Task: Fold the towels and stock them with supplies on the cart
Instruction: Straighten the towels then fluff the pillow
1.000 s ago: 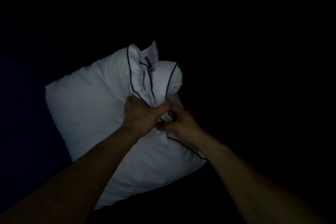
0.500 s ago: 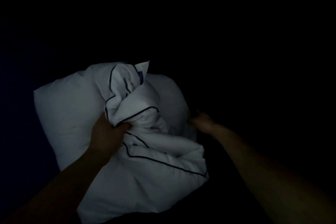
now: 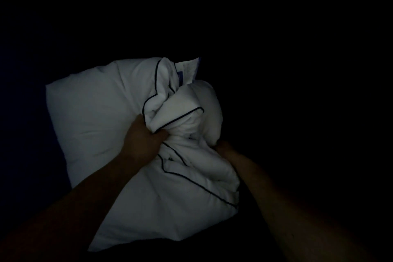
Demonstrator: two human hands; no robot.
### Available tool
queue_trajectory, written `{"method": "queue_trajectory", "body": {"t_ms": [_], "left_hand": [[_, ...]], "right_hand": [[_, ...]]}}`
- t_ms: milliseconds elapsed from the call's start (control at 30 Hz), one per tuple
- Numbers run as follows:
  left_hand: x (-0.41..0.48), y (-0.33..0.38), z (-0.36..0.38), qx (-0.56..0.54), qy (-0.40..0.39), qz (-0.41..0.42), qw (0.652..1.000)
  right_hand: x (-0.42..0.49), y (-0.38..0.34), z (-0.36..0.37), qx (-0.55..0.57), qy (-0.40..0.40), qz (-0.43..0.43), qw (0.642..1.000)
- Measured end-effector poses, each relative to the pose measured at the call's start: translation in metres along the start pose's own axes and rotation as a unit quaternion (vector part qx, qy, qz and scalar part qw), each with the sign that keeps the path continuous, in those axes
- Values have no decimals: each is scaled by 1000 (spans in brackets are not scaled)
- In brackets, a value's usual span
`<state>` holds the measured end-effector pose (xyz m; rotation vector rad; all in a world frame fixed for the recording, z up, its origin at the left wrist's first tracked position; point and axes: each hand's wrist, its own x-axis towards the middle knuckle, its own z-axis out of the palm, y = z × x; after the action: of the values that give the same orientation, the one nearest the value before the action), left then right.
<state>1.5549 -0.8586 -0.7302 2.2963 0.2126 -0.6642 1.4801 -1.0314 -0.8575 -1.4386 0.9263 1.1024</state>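
**Dark room, bedding step in hand**

Your left hand (image 3: 142, 140) clenches the bunched piped cover (image 3: 176, 112) atop the pillow (image 3: 91, 112). Your right hand (image 3: 223, 148) meets its right edge, too dim to tell whether it grasps. Likely dressing the pillow. Next, pull the cover straight.

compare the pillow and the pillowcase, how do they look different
The pillow is smooth and plain; the pillowcase is crumpled with dark trim. The pillow is puffed out; the pillowcase is bunched up, gripped by the left hand and right hand. Both are white.
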Motion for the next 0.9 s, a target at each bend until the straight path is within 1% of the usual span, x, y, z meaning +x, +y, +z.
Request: {"method": "queue_trajectory", "body": {"t_ms": [67, 133, 200, 267, 367, 533, 733, 833, 900], "left_hand": [[-16, 18, -16, -4, -12, 0, 1000], [-36, 34, -45, -23, -26, -14, 999], [-58, 47, -78, -39, -35, -39, 998], [-88, 66, -102, -26, -60, -33, 997], [-130, 112, -113, 9, -90, 13, 996], [-196, 222, -117, 4, -68, 122, 990], [-296, 321, -136, -11, -44, 220, 974], [-346, 361, -148, -35, -19, 288, 957], [-378, 388, -153, -53, -6, 343, 938]], "right_hand": [[-40, 11, 1, 38, -25, -76, 996], [-87, 26, 1, 146, -60, -127, 979], [-129, 30, 5, 202, -69, -143, 966], [-179, 31, 6, 219, -70, -166, 959], [-251, 38, -10, 236, -29, -207, 949], [-377, 34, -74, 289, 7, -295, 911], [-519, 45, -120, 316, 100, -376, 865], [-591, 60, -132, 328, 139, -425, 832], [-638, 73, -138, 332, 166, -464, 804]]}}
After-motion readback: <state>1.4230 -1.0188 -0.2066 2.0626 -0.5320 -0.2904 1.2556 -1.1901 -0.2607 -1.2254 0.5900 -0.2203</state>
